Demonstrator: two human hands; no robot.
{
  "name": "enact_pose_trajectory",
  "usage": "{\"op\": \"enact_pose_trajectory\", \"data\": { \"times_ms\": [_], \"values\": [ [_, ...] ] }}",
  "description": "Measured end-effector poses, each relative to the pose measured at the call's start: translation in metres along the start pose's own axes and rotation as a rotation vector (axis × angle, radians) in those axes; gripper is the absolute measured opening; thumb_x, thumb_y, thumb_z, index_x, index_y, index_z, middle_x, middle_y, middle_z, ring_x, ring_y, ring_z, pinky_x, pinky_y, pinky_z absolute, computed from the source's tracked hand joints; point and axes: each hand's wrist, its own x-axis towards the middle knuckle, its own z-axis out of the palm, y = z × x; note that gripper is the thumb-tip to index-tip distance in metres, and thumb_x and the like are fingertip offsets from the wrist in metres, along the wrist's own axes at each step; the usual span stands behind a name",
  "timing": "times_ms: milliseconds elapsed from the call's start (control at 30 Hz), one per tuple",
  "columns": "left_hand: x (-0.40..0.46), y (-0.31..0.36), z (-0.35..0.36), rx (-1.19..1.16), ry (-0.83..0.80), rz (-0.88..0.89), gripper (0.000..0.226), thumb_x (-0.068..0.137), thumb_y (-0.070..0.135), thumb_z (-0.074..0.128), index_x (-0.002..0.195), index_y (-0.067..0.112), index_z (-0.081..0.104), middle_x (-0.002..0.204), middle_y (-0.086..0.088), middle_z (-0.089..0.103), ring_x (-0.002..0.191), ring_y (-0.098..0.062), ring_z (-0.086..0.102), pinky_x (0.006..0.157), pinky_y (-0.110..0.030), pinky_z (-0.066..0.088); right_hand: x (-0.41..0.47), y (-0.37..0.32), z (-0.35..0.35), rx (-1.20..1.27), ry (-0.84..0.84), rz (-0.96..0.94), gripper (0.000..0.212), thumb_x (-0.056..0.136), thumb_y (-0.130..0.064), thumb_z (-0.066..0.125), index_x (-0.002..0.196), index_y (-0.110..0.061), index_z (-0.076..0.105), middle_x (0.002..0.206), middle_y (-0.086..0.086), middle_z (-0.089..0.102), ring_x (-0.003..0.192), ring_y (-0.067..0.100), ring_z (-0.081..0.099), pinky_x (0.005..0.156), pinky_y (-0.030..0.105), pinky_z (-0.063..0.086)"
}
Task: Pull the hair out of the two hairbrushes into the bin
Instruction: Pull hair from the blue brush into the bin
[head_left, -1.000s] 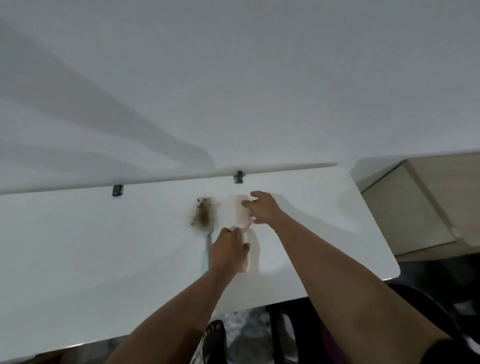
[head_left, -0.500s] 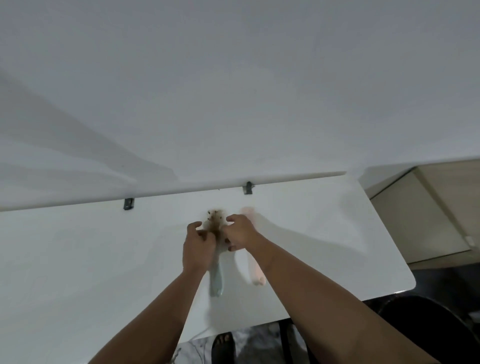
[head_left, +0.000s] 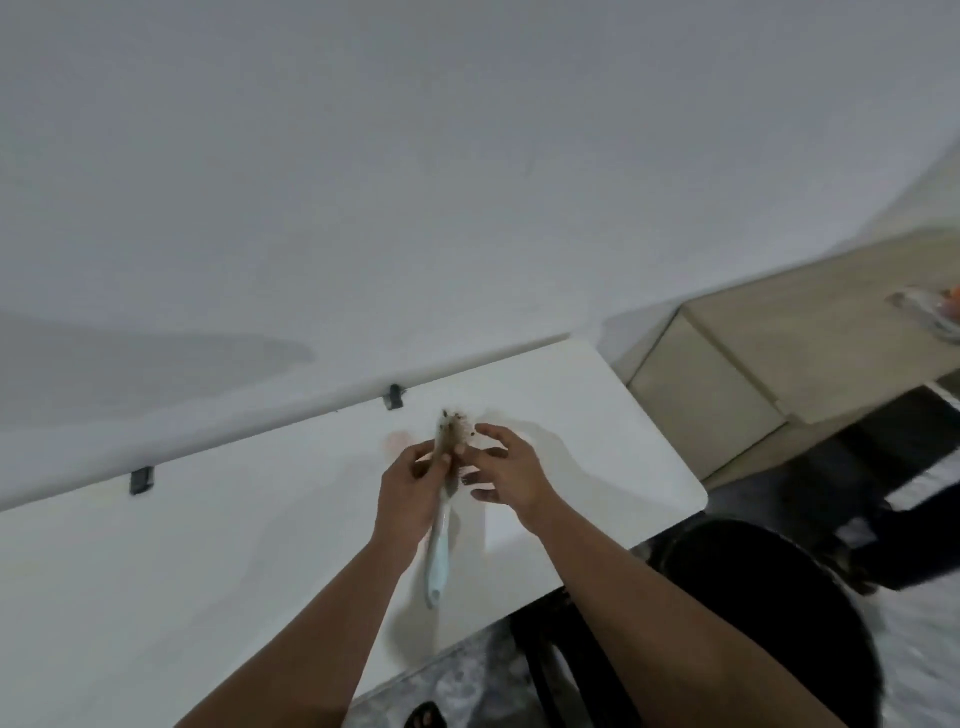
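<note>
My left hand (head_left: 410, 493) grips the light blue hairbrush (head_left: 438, 551) just below its head and holds it edge-on above the white table (head_left: 156, 571). A clump of brown hair (head_left: 457, 434) sits in the bristles. My right hand (head_left: 511, 470) is right beside that clump, fingers spread and loosely bent, fingertips at the hair. A faint pink patch of the pink hairbrush (head_left: 395, 440) shows on the table behind my left hand; the rest is hidden. The black bin (head_left: 727, 527) stands on the floor under the table's right front corner.
The table's back edge meets the white wall, with two dark clips (head_left: 395, 397) (head_left: 141, 480) along it. A beige cabinet (head_left: 727, 384) stands to the right. Dark chair parts and a sandalled foot (head_left: 426, 717) are below the front edge.
Both hands left the pink brush and went to the blue one. My left hand has lifted the blue brush off the table and turned it on edge; the view swung right, showing the bin.
</note>
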Motion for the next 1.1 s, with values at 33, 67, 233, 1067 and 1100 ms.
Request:
{"op": "enact_pose_trajectory", "data": {
  "times_ms": [33, 67, 233, 1067, 1100],
  "values": [
    [-0.006, 0.004, 0.024, 0.022, -0.076, 0.006, 0.008, 0.103, 0.027, 0.067, 0.106, 0.027, 0.074, 0.086, 0.01, 0.081, 0.08, -0.007, 0.077, 0.077, -0.024, 0.057, -0.01, 0.0, -0.027, 0.026, 0.074, -0.039, 0.052, 0.085, -0.033, 0.085, 0.131, -0.028, 0.063, 0.112, 0.011, 0.076, 0.08, 0.021, 0.076, 0.072, 0.035, 0.062],
    [-0.01, 0.005, 0.045, 0.04, -0.133, 0.015, 0.008, 0.103, 0.027, 0.067, 0.107, 0.025, 0.074, 0.086, 0.01, 0.082, 0.078, -0.003, 0.076, 0.075, -0.022, 0.056, -0.02, 0.0, -0.049, 0.05, 0.133, -0.07, 0.049, 0.086, -0.028, 0.084, 0.131, -0.026, 0.064, 0.112, 0.013, 0.076, 0.078, 0.022, 0.075, 0.068, 0.034, 0.062],
    [-0.051, 0.001, 0.158, 0.112, -0.437, 0.012, 0.015, 0.109, 0.026, 0.056, 0.117, 0.022, 0.067, 0.105, -0.008, 0.081, 0.087, -0.024, 0.078, 0.077, -0.037, 0.06, -0.072, 0.019, -0.167, 0.108, 0.387, -0.141, 0.022, 0.09, -0.006, 0.078, 0.112, -0.004, 0.077, 0.096, 0.023, 0.079, 0.069, 0.024, 0.074, 0.062, 0.03, 0.058],
    [-0.194, -0.1, 0.405, 0.523, -0.505, 0.047, 0.032, 0.112, 0.04, 0.041, 0.109, 0.019, 0.065, 0.088, -0.01, 0.077, 0.064, -0.02, 0.066, 0.044, -0.027, 0.047, -0.194, 0.157, -0.418, 0.08, 0.697, -0.081, 0.001, 0.086, -0.013, 0.083, 0.087, -0.013, 0.082, 0.079, 0.006, 0.081, 0.07, 0.021, 0.077, 0.076, 0.039, 0.066],
    [-0.193, -0.102, 0.404, 0.536, -0.489, 0.075, 0.033, 0.112, 0.039, 0.041, 0.107, 0.017, 0.064, 0.085, -0.009, 0.077, 0.061, -0.02, 0.066, 0.045, -0.028, 0.047, -0.195, 0.162, -0.425, 0.11, 0.708, -0.031, 0.001, 0.087, -0.012, 0.082, 0.087, -0.011, 0.082, 0.079, 0.009, 0.081, 0.07, 0.024, 0.078, 0.076, 0.042, 0.067]
  ]
}}
